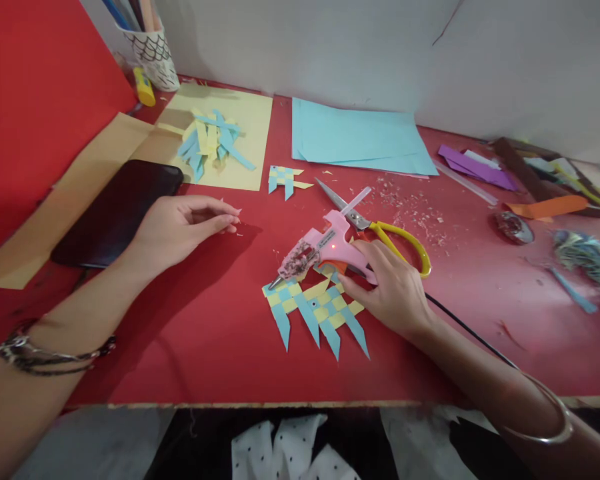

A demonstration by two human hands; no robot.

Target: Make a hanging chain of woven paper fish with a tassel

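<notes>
My right hand (394, 288) is closed round the handle of a pink hot glue gun (347, 252), whose small red light is lit. The gun's metal nozzle points down and left, over woven blue-and-yellow paper fish (335, 305). My left hand (180, 230) hovers over the table by the phone, thumb and fingers drawn together; small pale bits show at the fingertips, too tiny to name. Behind the gun lie scissors with yellow handles (403, 241), partly covered by it. A smaller woven paper fish (281, 177) rests farther back.
A black phone (120, 213) lies on brown paper at left. Blue and yellow paper strips (213, 140) are heaped on a yellow sheet (257, 127). Blue sheets (360, 137) lie at the back. Paper scraps (480, 170) and a tape roll (514, 228) are at right. The gun's cord (470, 330) runs beneath my right arm.
</notes>
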